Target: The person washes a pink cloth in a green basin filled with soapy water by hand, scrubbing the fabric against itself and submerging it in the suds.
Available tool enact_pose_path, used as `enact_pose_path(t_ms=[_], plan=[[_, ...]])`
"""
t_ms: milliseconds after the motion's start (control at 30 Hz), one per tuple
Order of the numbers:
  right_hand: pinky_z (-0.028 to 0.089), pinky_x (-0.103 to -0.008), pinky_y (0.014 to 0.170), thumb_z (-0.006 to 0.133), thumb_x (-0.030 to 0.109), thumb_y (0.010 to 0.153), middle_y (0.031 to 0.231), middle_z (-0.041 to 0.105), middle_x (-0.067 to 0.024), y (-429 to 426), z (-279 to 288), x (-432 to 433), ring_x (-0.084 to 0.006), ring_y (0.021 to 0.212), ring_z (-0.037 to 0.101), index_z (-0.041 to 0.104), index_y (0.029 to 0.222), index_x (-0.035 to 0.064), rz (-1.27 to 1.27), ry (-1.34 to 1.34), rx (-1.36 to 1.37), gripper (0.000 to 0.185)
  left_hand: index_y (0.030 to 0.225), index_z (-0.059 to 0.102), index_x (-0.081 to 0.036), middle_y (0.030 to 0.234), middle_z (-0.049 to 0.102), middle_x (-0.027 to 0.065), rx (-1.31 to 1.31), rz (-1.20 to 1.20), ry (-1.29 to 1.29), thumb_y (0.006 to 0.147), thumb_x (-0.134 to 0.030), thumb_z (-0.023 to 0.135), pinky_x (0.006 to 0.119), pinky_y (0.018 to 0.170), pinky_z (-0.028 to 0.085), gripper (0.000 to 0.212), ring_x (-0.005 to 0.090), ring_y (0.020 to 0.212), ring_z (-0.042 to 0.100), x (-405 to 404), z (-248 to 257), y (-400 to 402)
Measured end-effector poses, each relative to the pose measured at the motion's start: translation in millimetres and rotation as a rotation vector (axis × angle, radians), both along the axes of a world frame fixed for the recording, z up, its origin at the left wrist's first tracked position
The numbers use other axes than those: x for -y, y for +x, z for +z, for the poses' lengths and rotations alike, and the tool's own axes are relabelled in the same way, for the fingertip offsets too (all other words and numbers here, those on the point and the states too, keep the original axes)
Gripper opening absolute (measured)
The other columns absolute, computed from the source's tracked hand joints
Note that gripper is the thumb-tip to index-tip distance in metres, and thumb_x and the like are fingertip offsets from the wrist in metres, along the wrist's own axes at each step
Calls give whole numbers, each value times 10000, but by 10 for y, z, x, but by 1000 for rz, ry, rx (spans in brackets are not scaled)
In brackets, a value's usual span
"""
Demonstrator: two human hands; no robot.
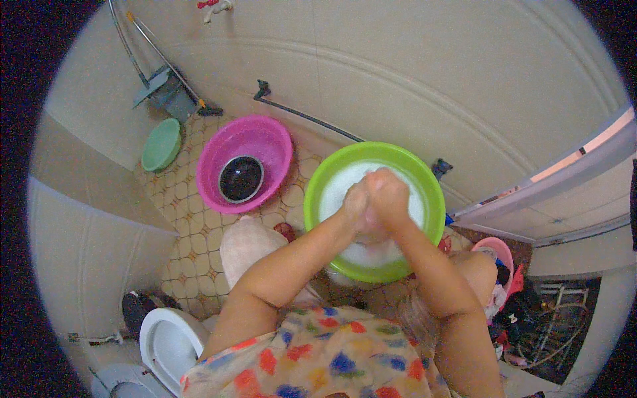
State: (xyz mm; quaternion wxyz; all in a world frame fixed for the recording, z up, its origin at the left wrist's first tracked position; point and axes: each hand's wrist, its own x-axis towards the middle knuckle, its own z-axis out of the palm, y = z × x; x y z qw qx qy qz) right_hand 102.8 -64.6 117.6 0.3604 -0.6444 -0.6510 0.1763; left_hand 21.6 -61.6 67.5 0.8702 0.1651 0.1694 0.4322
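Note:
My left hand (357,201) and my right hand (388,191) are closed in fists, pressed together above a lime-green plastic basin (313,209). A pale pinkish wet item (369,226), apparently cloth, is bunched in both of them and hangs below. It is blurred, and the fists hide most of it. White suds (338,184) cover the water inside the basin. The basin stands on the floor between my knees.
A magenta basin (271,139) holding a dark, round, rimmed vessel (241,179) stands left, beyond it a small green basin (161,144). A dustpan (171,94) and broom lean at the wall. A pink laundry tub (502,248) is right, a toilet (171,343) lower left.

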Motion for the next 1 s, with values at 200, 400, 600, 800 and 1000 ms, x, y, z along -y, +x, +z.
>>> enact_pose_path(t_ms=[200,400,600,800,1000], plan=[[419,-431,580,454,300,798,700,548,-167,-71,47,87,-337,645,543,552,732,36,-18,10,141,289,835,523,-83,833,560,79,-33,105,-30,839,-286,413,324,689,463,232,189,741,550,-59,-187,-47],[393,-409,530,504,255,771,642,496,-165,-172,113,138,-331,604,514,512,714,31,74,96,162,231,816,542,-99,778,569,78,-699,73,499,848,-312,391,330,643,460,263,189,678,552,-70,-256,-74],[443,-421,661,474,209,788,761,553,-169,206,35,-121,-328,746,559,515,861,20,106,15,189,207,968,514,-56,828,583,90,-99,-49,-253,835,-368,408,384,670,474,355,240,715,568,94,565,-183],[414,-381,788,538,106,717,934,544,-178,318,71,-42,-323,872,534,438,1073,73,336,134,-208,371,970,528,-36,905,562,89,-528,73,255,818,-270,417,321,722,446,300,184,783,543,-144,579,-350],[397,-343,833,597,163,666,1012,528,-149,385,192,68,-273,971,503,457,1085,45,527,-307,-61,457,940,528,-33,850,551,67,-803,-139,607,729,-93,468,263,578,448,226,126,701,530,-137,519,-525]])
